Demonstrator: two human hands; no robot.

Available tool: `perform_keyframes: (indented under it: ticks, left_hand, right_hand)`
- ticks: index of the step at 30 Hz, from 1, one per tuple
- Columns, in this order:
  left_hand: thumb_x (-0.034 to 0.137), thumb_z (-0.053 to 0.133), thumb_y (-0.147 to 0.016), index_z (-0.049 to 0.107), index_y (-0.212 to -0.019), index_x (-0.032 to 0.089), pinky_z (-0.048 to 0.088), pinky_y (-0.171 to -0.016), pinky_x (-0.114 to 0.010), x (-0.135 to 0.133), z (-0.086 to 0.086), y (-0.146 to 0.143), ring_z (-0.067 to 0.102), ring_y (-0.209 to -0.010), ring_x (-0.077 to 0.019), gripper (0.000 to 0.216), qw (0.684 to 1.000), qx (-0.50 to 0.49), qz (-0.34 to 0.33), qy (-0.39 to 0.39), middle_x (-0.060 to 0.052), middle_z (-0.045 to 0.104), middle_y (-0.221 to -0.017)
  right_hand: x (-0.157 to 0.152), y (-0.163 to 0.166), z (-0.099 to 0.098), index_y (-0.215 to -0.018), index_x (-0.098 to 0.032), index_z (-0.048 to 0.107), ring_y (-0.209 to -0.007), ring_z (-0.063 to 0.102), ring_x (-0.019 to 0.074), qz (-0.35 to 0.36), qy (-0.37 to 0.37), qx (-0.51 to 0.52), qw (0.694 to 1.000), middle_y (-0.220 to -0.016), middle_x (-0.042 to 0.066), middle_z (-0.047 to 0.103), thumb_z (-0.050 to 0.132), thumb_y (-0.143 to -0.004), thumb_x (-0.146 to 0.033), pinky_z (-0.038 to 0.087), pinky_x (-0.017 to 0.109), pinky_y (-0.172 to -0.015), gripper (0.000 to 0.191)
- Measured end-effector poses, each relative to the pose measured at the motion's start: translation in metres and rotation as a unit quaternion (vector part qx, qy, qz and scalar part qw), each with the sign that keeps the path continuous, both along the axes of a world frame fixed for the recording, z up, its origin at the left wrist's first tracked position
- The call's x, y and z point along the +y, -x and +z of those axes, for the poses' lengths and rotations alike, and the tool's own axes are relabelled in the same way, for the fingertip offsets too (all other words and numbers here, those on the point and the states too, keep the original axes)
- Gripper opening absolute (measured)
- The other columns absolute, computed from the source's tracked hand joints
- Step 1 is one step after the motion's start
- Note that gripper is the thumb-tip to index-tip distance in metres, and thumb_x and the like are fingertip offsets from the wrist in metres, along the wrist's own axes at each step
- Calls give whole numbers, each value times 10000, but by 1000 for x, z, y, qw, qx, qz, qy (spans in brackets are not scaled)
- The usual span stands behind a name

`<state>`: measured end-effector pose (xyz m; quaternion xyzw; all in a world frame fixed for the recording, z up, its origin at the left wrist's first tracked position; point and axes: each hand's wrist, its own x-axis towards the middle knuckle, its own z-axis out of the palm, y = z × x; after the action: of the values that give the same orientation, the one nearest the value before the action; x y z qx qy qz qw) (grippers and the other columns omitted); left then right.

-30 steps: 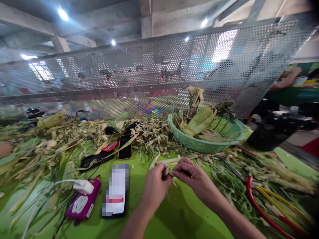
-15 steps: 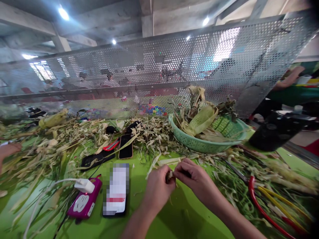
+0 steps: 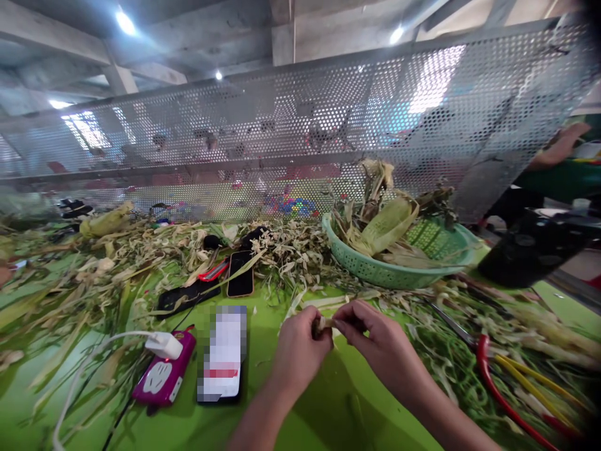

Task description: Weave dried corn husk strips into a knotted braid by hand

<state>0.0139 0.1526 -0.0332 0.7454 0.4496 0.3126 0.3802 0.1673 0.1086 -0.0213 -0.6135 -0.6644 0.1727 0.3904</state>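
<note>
My left hand (image 3: 300,351) and my right hand (image 3: 375,341) meet over the green table (image 3: 323,413), both pinched on a small piece of dry corn husk (image 3: 323,324) held between the fingertips. A pale husk strip (image 3: 319,304) lies on the table just beyond them. Behind stands a teal plastic basket (image 3: 375,269) holding a husked corn cob (image 3: 387,225) and loose husks.
Husk litter (image 3: 117,269) covers the table's left and back. A phone (image 3: 223,354) and a purple power strip (image 3: 162,376) with white plug lie left of my hands; another phone (image 3: 240,282) further back. Red and yellow tubes (image 3: 511,388) at right. A perforated metal screen (image 3: 300,138) stands behind.
My hands stay together, working the husk piece with small finger shifts. The view has drifted slightly to the left. Another person's hand at the far left edge has withdrawn.
</note>
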Motion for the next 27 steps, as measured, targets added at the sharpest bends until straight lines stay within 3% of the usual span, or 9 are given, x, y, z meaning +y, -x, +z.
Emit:
perform_keyframes:
  ticks: [12,18,21,27]
  left_hand:
    - [138,539,-712,458,-664,206,224,-540,-245,-2,1,-2,402,-563,-124,116,1000,2,7,3,28,482,-598]
    - [131,547,-683,508,-695,206,226,-512,-237,-2,-1,-2,401,-536,-116,86,999,-12,0,30,33,510,-594]
    - [143,550,-675,507,-696,205,236,-498,-227,-1,0,-1,416,-531,-111,78,998,-27,-1,55,37,523,-607]
    - [153,540,-673,497,-658,197,240,-494,-225,-2,-1,0,366,-517,-100,64,997,-56,-26,39,51,449,-561]
  right_hand:
    - [0,7,-3,-716,-203,574,-600,540,154,14,24,28,999,-649,-1,590,552,-840,-261,407,234,-521,139]
    - [-2,11,-3,-844,-219,571,-668,596,168,21,21,47,998,-752,6,650,534,-848,-232,450,254,-618,40]
    - [-3,10,-1,-925,-224,547,-707,611,174,28,6,59,998,-806,19,656,518,-854,-220,467,259,-639,76]
    - [-9,11,2,-898,-238,538,-723,613,185,34,-38,-51,997,-833,32,653,478,-891,-212,466,283,-663,66]
